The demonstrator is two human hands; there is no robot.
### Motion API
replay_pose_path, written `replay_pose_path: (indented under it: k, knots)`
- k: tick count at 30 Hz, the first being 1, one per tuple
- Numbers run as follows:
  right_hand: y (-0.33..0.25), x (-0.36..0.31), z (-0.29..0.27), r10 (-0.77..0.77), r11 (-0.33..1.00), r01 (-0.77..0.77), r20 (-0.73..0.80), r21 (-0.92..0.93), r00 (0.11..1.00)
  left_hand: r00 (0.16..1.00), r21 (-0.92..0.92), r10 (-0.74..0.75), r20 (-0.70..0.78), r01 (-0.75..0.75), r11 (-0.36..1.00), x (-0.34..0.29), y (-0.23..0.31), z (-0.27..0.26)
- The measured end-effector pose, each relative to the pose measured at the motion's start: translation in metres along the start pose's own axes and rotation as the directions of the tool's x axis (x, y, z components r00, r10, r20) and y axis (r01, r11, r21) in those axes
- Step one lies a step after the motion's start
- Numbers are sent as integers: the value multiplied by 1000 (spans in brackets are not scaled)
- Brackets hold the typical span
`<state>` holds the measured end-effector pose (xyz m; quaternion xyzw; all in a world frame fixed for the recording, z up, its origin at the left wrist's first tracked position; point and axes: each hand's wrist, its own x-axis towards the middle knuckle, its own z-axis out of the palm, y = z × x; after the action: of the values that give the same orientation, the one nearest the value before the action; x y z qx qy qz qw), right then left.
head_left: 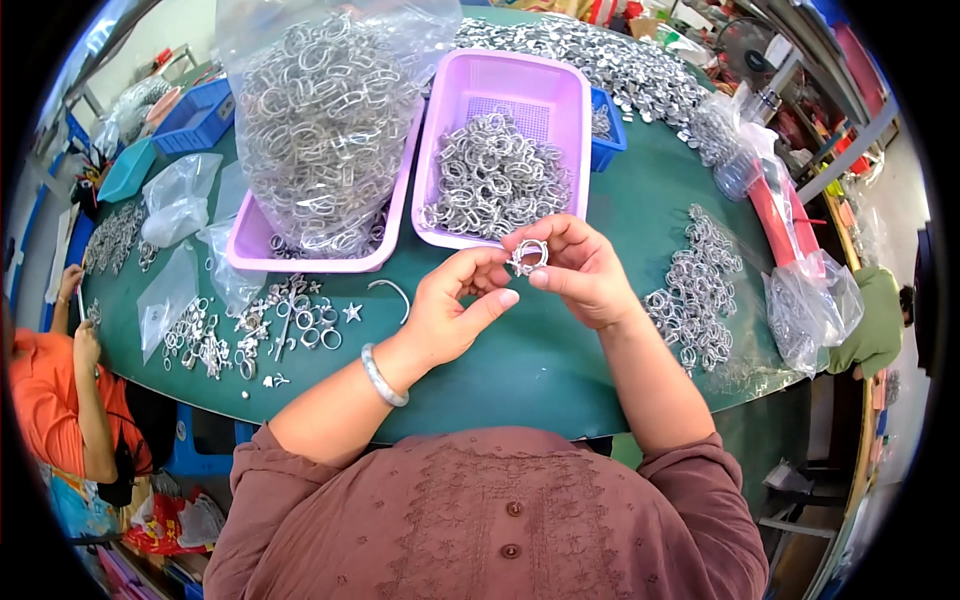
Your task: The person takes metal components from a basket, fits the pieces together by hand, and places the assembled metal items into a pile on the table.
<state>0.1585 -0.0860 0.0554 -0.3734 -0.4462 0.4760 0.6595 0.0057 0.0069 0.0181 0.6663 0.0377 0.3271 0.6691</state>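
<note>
My right hand (580, 268) pinches a silver-coloured metal ring (529, 257) between thumb and fingers, in front of the right lilac basket. Close against the ring's left side are the curved fingertips of my left hand (462, 300). Its thumb stands apart from those fingers, and I cannot tell whether they touch the ring. A pale bangle (381, 376) circles my left wrist. Many similar metal rings (500, 175) are heaped in the right lilac basket (428, 195).
A clear bag of rings (320, 130) stands in the left lilac basket (300, 264). Loose rings and small parts (300, 318) lie at left, a ring pile (700, 290) at right. Metal pieces (600, 60) cover the far table. One person in orange (60, 390) sits left; another wears green (868, 325).
</note>
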Motion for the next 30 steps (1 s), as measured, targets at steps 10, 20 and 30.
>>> replay_pose_path:
  k: [10, 20, 30]
  knots:
    - [28, -10, -4, -38, 999, 38, -38, 15, 999, 1000, 178, 27, 5, -27, 984, 0, -2, -4]
    - [33, -13, -5, -16, 999, 11, -102, -47, 995, 997, 217, 72, -18, -67, 974, 4, -4, -1]
    - [31, -13, -3, -5, 997, -2, -94, -75, 996, 997, 177, 58, -56, -47, 983, 4, -3, -2]
